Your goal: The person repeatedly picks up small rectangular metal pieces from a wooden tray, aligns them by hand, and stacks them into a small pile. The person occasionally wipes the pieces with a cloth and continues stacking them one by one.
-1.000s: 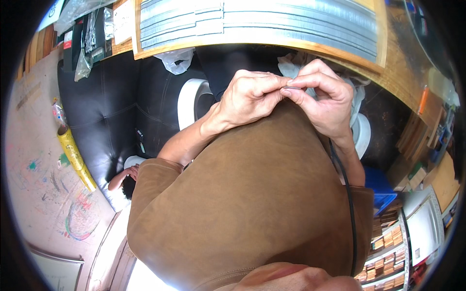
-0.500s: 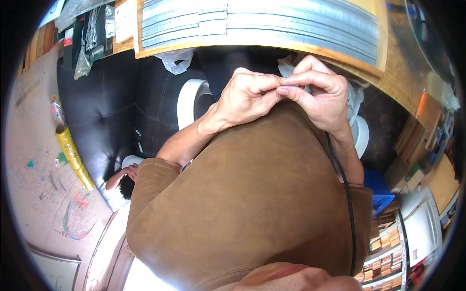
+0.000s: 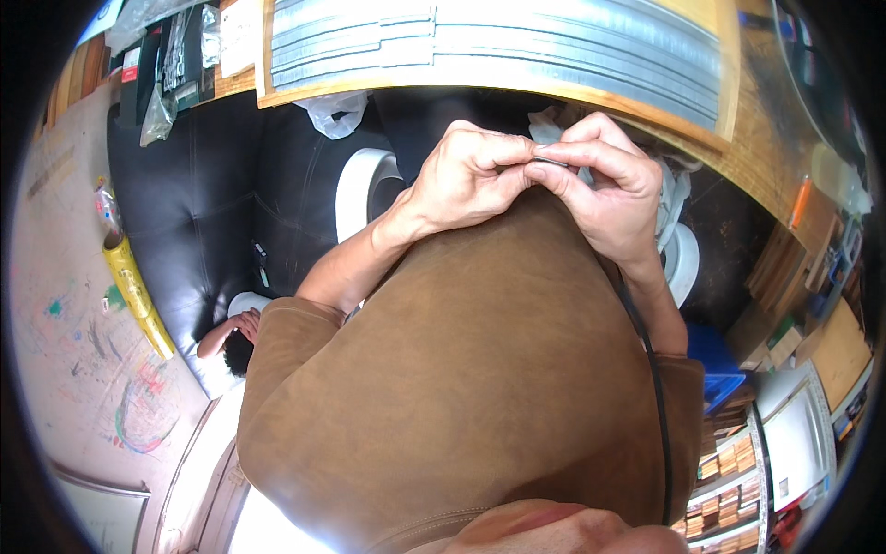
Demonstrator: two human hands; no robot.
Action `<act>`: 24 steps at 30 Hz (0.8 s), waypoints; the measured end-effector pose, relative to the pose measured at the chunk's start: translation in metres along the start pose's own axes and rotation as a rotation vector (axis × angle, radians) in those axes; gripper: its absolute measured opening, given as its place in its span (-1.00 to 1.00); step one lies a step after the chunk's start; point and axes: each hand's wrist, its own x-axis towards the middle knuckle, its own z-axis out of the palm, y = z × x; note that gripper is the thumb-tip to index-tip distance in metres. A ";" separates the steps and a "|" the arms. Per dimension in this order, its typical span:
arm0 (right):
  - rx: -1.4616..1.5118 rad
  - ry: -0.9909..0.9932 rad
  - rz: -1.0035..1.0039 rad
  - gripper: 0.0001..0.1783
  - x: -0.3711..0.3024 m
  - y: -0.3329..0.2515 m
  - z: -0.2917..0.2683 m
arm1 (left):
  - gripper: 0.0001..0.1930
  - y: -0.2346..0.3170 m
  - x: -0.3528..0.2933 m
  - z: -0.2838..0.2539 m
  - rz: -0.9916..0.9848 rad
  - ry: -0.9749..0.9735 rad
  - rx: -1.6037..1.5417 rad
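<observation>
Black tufted upholstery [image 3: 185,212] spreads behind everything, from the upper left of the frame across to the right side. Over its middle we see the brown shirt [image 3: 443,369] of the person wearing the camera. Along the top edge we find a wood-rimmed tray [image 3: 729,83] holding rows of grey strips [image 3: 554,46]; whether these are finished or waiting, we cannot tell. A yellow roll [image 3: 138,295] stands out at the left.

Just above centre, the left hand [image 3: 469,175] and right hand [image 3: 614,194] meet, thumbs and forefingers pinched together and the other fingers curled. Smallest of all, a thin dark piece [image 3: 554,163] sits between their fingertips, mostly hidden; the right thumb and forefinger clearly grip it, and the left seems to. We judge its handling to be underway: picked up, not yet set down.
</observation>
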 end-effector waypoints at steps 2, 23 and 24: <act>0.026 0.016 -0.003 -0.77 -0.001 -0.001 0.000 | -0.85 -0.001 0.001 0.001 0.029 0.032 -0.066; 0.076 0.031 -0.025 -0.87 -0.002 0.000 -0.004 | -0.84 0.008 0.002 -0.001 -0.001 0.042 -0.046; 0.077 0.032 -0.024 -0.87 -0.002 0.000 -0.004 | -0.84 0.009 0.002 -0.001 -0.002 0.042 -0.046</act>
